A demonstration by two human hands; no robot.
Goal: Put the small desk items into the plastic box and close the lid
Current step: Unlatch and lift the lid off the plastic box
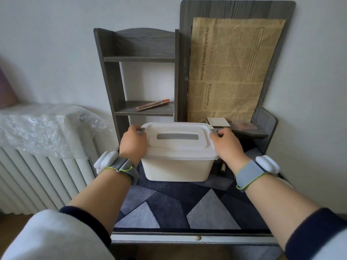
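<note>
Both hands gripped the plastic box (177, 166) between them: left hand (133, 142) and right hand (226, 145) each curled over a grey end latch of its lid (178, 147). Stiff, smooth and probably light, it seemed best held at those ends.

Table (169, 209) front left open, approach free. Box (176, 166) flanked closely by both hands. Shelf unit (112, 81) crowded right behind; small cylinder (223, 167) beside box right.

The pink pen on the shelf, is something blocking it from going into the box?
Yes. The white lid sits on the plastic box, covering the opening, with the left hand and right hand at its side latches. The pink pen lies uncovered on the shelf.
</note>
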